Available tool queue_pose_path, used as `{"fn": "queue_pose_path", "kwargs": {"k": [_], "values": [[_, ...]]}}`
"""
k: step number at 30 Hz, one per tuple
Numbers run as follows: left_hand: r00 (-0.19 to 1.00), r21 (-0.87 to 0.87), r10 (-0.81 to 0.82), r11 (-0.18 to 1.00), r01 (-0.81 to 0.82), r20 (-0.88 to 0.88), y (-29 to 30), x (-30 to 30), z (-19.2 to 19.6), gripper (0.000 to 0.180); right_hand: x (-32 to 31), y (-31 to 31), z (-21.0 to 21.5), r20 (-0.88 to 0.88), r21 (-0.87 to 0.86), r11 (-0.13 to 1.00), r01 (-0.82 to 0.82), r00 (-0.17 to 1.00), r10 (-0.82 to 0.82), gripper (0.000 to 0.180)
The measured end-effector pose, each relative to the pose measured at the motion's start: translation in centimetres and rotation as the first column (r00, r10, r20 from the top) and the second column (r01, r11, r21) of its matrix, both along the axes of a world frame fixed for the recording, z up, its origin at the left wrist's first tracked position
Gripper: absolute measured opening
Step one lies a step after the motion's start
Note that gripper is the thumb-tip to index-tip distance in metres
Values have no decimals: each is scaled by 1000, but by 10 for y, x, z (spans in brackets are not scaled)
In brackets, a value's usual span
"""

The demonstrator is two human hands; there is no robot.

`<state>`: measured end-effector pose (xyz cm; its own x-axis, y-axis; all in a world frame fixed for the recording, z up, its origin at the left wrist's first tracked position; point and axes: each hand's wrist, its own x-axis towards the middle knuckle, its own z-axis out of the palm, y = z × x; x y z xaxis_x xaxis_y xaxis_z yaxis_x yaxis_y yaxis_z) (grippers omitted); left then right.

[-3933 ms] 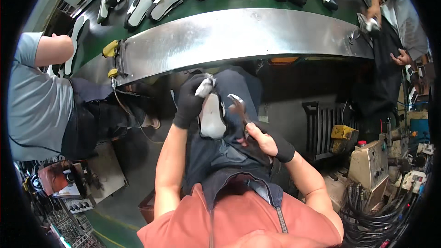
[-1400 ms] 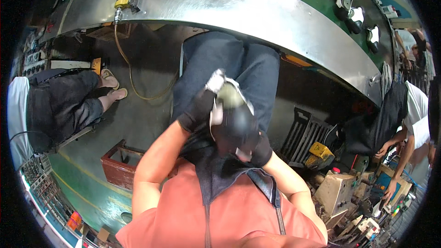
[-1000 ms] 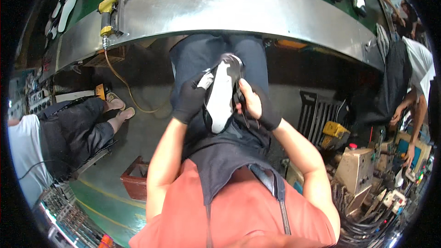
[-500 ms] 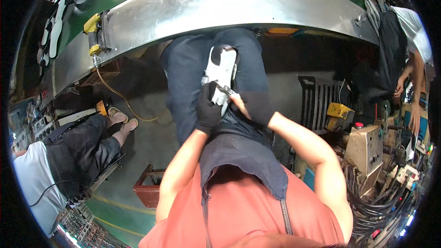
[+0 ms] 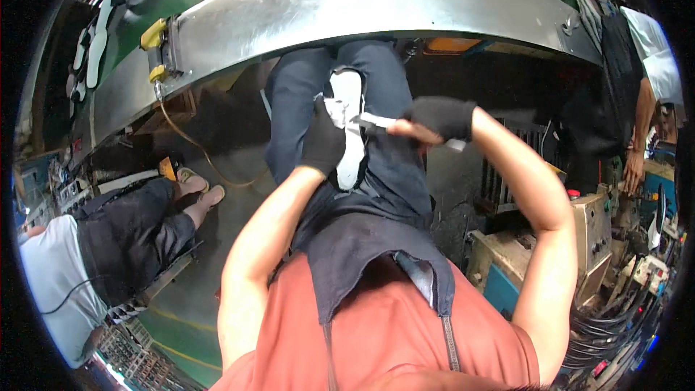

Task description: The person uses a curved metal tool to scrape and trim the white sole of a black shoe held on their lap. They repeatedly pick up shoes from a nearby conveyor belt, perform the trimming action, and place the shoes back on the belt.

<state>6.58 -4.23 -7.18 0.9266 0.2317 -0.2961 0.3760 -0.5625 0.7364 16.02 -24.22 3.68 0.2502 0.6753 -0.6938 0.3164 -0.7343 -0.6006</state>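
A shoe form (image 5: 350, 163) lies lengthwise between my thighs with its pale sole side up. Along its left side, my gloved left hand (image 5: 323, 141) is closed round it, near crumpled white material (image 5: 335, 108) by its middle. My right hand (image 5: 438, 119), also in a black glove with bare fingertips, grips a slim hand tool (image 5: 375, 124) with pale and dark parts. The tool points left, and its tip is over or against the form's right edge; contact is unclear. Motion blurs the tool, so its exact kind does not show.
A metal-edged bench (image 5: 311, 11) curves ahead, with a green surface carrying several shoe parts behind. A yellow air tool (image 5: 154, 43) hangs at its left, trailing a hose (image 5: 190, 146). One person (image 5: 130, 253) sits left; another (image 5: 648, 65) stands right. Machinery (image 5: 594, 228) and cables crowd the right.
My right hand has moved right and up, away from my left hand, and the tool shows sideways. The form has turned more upright, with more of its pale sole side exposed.
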Motion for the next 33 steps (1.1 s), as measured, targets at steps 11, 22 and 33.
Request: {"fn": "queue_pose_path", "kwargs": {"k": [11, 22, 33], "values": [[916, -884, 169, -372, -282, -363, 6, -115, -35, 51, -77, -10, -70, -267, 138, 810, 569, 809, -523, 50], [995, -340, 48, 940, -15, 89, -16, -67, -30, 47, -53, 11, 17, 213, 276, 952, 129, 958, -191, 50], [978, -733, -178, 679, 42, -109, 2, -78, 8, 63, -81, 15, -34, 271, 574, 811, 109, 910, -314, 40]]}}
